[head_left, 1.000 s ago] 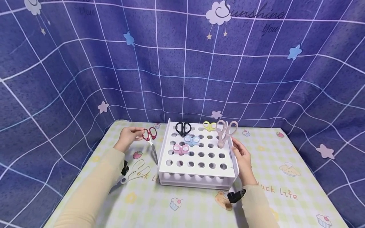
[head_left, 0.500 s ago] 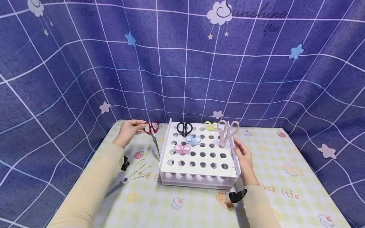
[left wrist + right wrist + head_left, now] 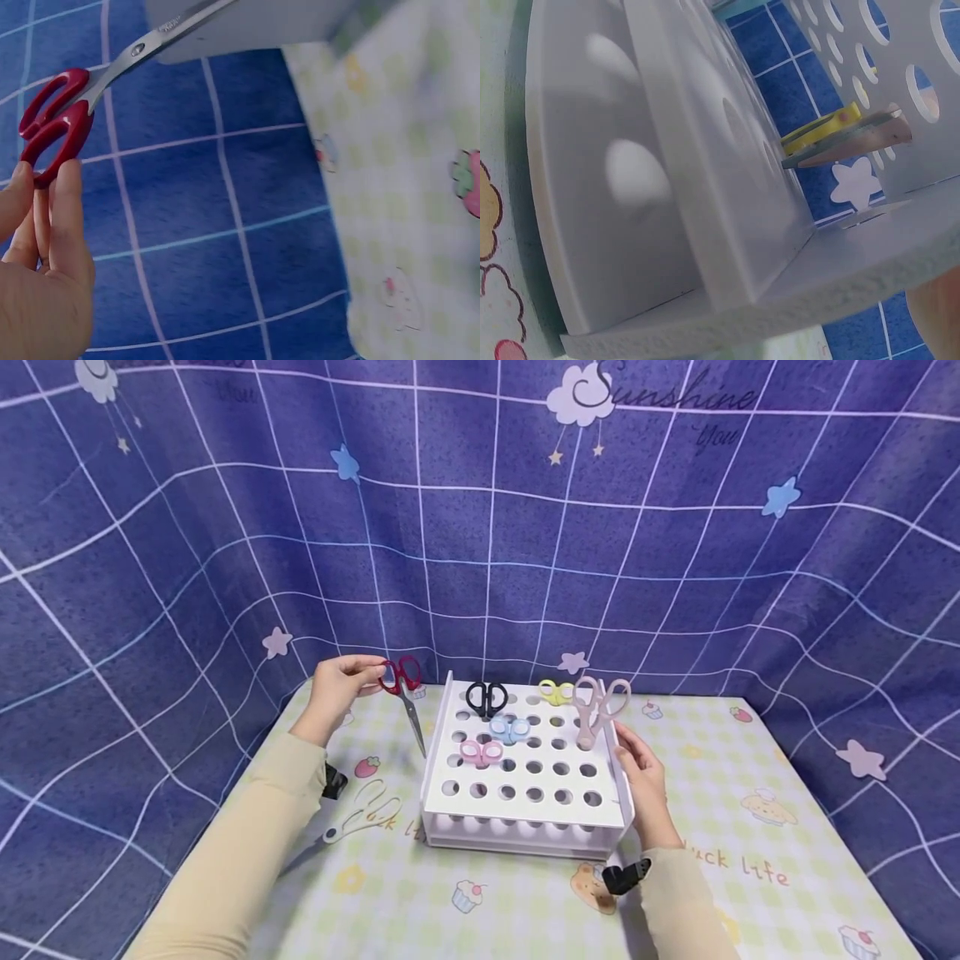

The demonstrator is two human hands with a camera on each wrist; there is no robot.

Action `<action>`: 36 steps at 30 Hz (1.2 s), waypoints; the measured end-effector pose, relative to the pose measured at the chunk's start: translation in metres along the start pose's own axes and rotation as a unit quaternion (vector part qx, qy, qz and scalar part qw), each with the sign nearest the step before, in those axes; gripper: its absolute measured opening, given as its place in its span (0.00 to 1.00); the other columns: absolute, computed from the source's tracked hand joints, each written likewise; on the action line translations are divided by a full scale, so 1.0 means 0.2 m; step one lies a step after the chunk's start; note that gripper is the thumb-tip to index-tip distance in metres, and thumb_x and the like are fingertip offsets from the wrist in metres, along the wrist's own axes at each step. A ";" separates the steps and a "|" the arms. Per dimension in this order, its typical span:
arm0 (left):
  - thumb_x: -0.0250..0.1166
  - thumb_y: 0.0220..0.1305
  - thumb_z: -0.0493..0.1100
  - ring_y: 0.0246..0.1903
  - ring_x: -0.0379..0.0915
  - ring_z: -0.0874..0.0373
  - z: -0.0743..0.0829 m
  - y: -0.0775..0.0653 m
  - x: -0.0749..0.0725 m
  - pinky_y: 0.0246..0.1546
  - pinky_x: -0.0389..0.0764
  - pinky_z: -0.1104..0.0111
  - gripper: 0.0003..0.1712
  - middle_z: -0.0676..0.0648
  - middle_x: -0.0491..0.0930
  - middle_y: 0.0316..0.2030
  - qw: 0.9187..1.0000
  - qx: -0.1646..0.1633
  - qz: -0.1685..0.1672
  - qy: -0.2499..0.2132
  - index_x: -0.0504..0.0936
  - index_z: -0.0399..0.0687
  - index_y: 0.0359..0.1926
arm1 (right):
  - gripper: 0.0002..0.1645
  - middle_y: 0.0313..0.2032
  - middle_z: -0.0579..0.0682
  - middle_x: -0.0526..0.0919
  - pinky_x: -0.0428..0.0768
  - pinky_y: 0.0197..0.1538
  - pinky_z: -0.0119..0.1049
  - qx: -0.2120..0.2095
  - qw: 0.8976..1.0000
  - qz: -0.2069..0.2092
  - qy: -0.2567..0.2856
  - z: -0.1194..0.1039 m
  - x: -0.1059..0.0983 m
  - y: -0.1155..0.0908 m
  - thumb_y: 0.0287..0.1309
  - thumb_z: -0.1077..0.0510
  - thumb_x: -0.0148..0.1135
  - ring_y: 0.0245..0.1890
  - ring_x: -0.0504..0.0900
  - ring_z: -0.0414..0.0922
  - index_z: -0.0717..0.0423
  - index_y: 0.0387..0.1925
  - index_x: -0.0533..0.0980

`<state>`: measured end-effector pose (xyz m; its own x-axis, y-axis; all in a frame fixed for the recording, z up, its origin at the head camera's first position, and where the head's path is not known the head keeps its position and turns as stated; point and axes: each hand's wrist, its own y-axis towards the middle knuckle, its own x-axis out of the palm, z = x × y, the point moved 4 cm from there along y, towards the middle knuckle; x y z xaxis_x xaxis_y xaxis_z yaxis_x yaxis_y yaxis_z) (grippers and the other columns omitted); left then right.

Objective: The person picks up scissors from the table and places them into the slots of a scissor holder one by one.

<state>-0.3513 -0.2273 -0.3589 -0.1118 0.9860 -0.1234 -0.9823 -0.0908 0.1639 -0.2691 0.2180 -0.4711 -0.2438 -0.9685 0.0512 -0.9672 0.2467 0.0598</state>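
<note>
My left hand (image 3: pixel 335 693) pinches one handle loop of a pair of red-handled scissors (image 3: pixel 402 681) between thumb and fingers. These scissors hang point down beside the left wall of a white rack (image 3: pixel 517 808) with round holes; in the left wrist view the red loops (image 3: pixel 69 124) are at the fingertips. My right hand (image 3: pixel 643 781) rests against the outside of the rack's right wall, fingertips partly hidden. Standing in the holes are black scissors (image 3: pixel 486 700), yellow scissors (image 3: pixel 556 693), blue scissors (image 3: pixel 510 730), small pink scissors (image 3: pixel 481 752) and larger pale-pink scissors (image 3: pixel 592 720).
On the table left of the rack lie white-handled scissors (image 3: pixel 362 817), their blades partly behind the left sleeve (image 3: pixel 247 843). A checked cloth (image 3: pixel 420 910) covers the table. Behind it hangs a blue gridded curtain (image 3: pixel 480 527).
My left hand has risen slightly, lifting the red-handled scissors; their tip has moved up alongside the rack's left wall. The right hand and the rack stay in place.
</note>
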 end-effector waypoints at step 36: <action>0.71 0.56 0.37 0.31 0.83 0.67 0.54 -0.21 0.17 0.36 0.85 0.75 0.16 0.56 0.86 0.29 0.992 0.114 0.031 -0.037 0.83 0.29 0.44 | 0.25 0.66 0.56 0.70 0.70 0.57 0.16 0.004 1.000 -0.001 0.006 0.01 0.00 0.00 0.70 0.61 0.48 0.56 0.73 0.30 0.54 0.67 0.68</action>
<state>-0.2981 -0.1752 -0.2637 -0.1510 0.9879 -0.0349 -0.9134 -0.1260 0.3871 -0.2694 0.2190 -0.4724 -0.2403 -0.9686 0.0634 -0.9685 0.2436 0.0513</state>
